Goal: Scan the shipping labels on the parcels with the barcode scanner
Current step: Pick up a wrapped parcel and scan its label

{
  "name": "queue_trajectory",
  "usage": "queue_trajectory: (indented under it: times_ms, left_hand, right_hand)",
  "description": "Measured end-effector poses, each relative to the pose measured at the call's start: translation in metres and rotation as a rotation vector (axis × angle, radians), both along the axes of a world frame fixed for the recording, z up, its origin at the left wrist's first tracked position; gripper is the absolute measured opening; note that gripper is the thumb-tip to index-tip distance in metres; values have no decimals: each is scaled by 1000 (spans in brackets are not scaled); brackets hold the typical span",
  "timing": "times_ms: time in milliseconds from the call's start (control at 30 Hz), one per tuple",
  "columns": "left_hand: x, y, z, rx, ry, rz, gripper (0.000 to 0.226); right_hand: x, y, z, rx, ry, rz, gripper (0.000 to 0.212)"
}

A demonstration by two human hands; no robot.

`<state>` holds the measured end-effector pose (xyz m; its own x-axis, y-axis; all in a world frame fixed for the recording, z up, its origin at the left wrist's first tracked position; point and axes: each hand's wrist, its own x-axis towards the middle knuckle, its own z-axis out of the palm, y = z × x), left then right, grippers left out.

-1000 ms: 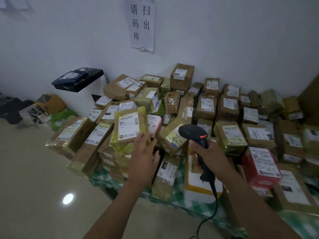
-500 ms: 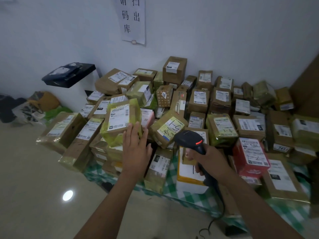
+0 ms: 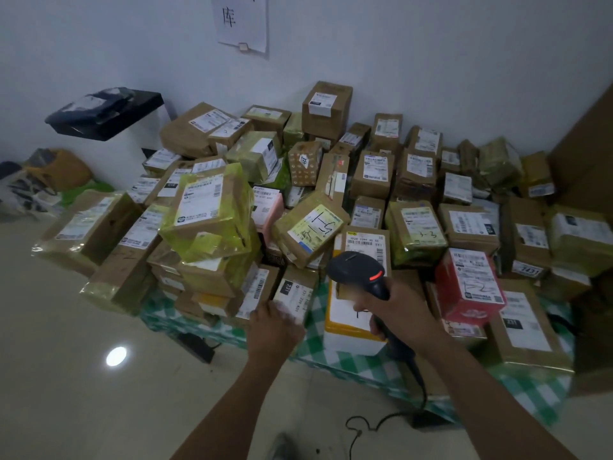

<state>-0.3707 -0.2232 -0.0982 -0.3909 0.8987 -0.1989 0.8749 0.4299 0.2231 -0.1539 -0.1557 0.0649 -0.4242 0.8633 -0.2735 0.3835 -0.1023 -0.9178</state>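
White wall [image 3: 431,61] at the rear carries a paper notice [image 3: 242,21]. Below it, a tabletop [image 3: 361,368] under green-and-white checked cloth is heaped with parcels [image 3: 374,171], mostly brown cartons with white shipping labels facing up. The right hand [image 3: 398,310] has its fingers wrapped round the grip of the black barcode scanner [image 3: 360,270]. The scanner head, red lamp lit, is raised over the front row of parcels, above a yellow-edged white parcel [image 3: 351,330]. The scanner's cable [image 3: 365,423] trails down to the tiled floor [image 3: 83,376]. The left hand [image 3: 275,327] is at the near edge of a brown parcel [image 3: 293,293] marked 231. Its fingers are motion-blurred, so it cannot be told whether they grasp the parcel or only touch it. A parcel wrapped in yellow-green tape [image 3: 209,210] sits tilted on top of the left stack. A red parcel [image 3: 471,287] lies just right of the scanner.
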Motion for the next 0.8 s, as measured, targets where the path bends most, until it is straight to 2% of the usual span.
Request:
queue_trajectory:
  times_ms: [100, 267, 400, 467, 633, 733, 800]
  left_hand:
    - [4, 9, -10, 80, 15, 59, 85]
    - [21, 13, 5, 21, -12, 202, 104]
    - [29, 0, 1, 27, -102, 290, 97]
    - [29, -16, -3, 118, -210, 290, 94]
    - [22, -57, 9, 292, -288, 278, 91]
    - [9, -71, 25, 331, -444, 350, 85]
    - [-3, -78, 35, 371, -592, 413, 73]
  right_hand:
    - [6, -1, -4, 27, -9, 21, 25]
    - [15, -6, -13, 46, -55, 32, 17]
    - [18, -13, -19, 55, -143, 88, 20]
    - [16, -16, -18, 57, -187, 124, 23]
    - [8, -25, -15, 32, -245, 230, 23]
    - [4, -30, -12, 12, -256, 276, 26]
    - [3, -34, -9, 11, -267, 302, 26]
